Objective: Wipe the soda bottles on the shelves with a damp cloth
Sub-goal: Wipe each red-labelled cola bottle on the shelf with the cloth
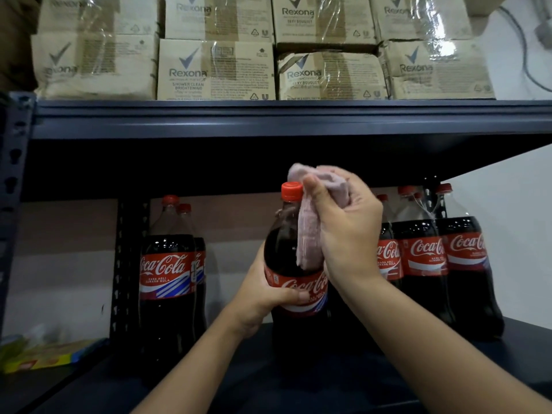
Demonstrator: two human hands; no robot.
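A large cola bottle (pixel 283 252) with a red cap and red label stands on the dark shelf (pixel 268 383) in the middle of the view. My left hand (pixel 263 300) grips it around the label. My right hand (pixel 343 228) holds a pale pink cloth (pixel 310 231) against the bottle's neck and shoulder, just right of the cap. The cloth hangs down over the upper body of the bottle.
Two cola bottles (pixel 167 273) stand at the left by a perforated upright post (pixel 127 264). Several more cola bottles (pixel 433 258) stand at the right. A shelf beam (pixel 268 121) above carries wrapped cardboard cartons (pixel 215 70). Colourful packets (pixel 44 354) lie low at left.
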